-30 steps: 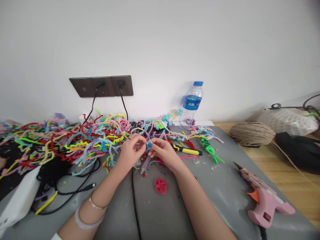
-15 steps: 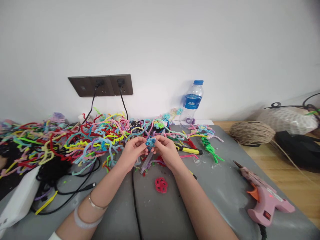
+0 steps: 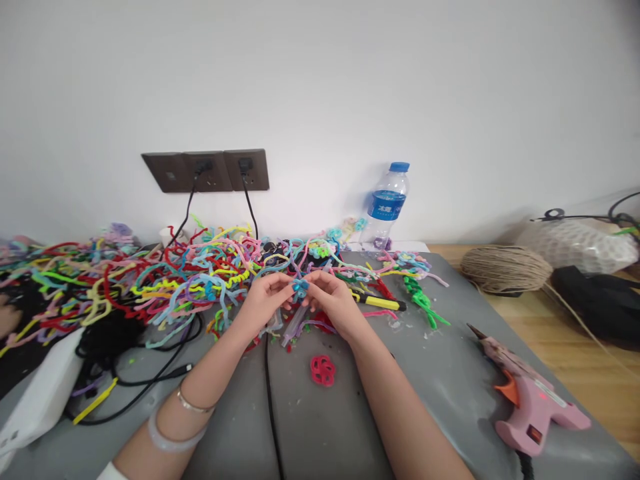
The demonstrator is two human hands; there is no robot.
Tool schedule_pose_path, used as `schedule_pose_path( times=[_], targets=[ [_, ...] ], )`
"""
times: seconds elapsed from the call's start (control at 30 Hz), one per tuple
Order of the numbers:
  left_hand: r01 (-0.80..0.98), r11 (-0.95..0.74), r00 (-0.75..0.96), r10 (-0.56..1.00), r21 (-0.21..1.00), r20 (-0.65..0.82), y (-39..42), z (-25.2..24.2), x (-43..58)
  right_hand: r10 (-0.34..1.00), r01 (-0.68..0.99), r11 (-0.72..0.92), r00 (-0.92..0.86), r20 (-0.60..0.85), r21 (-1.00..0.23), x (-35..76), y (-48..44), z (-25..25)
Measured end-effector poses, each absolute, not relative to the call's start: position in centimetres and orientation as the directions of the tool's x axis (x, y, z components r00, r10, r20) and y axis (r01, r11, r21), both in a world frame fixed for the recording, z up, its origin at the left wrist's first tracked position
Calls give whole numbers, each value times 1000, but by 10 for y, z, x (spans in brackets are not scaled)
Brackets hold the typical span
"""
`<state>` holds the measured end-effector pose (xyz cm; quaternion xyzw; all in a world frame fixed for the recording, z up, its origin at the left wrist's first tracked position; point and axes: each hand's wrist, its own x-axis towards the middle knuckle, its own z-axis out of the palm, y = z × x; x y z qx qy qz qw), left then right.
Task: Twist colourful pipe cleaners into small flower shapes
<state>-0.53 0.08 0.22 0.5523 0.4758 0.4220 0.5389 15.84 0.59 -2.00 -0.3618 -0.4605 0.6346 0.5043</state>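
Between my two hands is a small blue pipe-cleaner flower (image 3: 300, 288), raised above the table. My left hand (image 3: 270, 297) pinches its left side with thumb and fingers. On its right side, my right hand (image 3: 327, 295) grips it the same way. Fingertips cover part of the petals. Below the hands, a clear glue stick (image 3: 294, 325) lies among loose pipe cleaners. Nearer to me a red pipe-cleaner flower (image 3: 323, 371) rests flat on the grey table (image 3: 320, 433).
A tangled heap of colourful pipe cleaners (image 3: 200, 273) spreads along the wall. A yellow utility knife (image 3: 380, 301) and a water bottle (image 3: 387, 203) stand beyond my right hand. At right are a pink glue gun (image 3: 533, 403) and twine (image 3: 505, 268). A white power strip (image 3: 47, 387) lies left.
Both hands keep hold of the blue flower, which has turned slightly between the fingertips. The whole view has shifted a little; the other things stay put.
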Motion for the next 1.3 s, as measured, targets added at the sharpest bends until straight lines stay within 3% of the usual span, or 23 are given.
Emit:
schedule_pose_path(
  times=[0.23,0.57,0.87,1.17,1.3],
  targets=[
    [168,-53,192,981,984,20,3,2,-10,958,-321,-127,-285,-32,-939,160,6,-22],
    [325,-270,242,950,906,196,-1,3,-9,980,-221,-43,-201,2,-974,160,8,-24],
    [420,-218,359,931,881,60,0,11,-14,983,-164,24,-177,53,-986,161,9,-23],
    [331,-209,317,943,920,100,-3,9,-11,963,-152,61,-250,98,-986,160,6,-19],
    [248,-197,201,968,948,149,-5,6,-2,979,-212,30,-190,71,-977,155,5,-19]
  ],
)
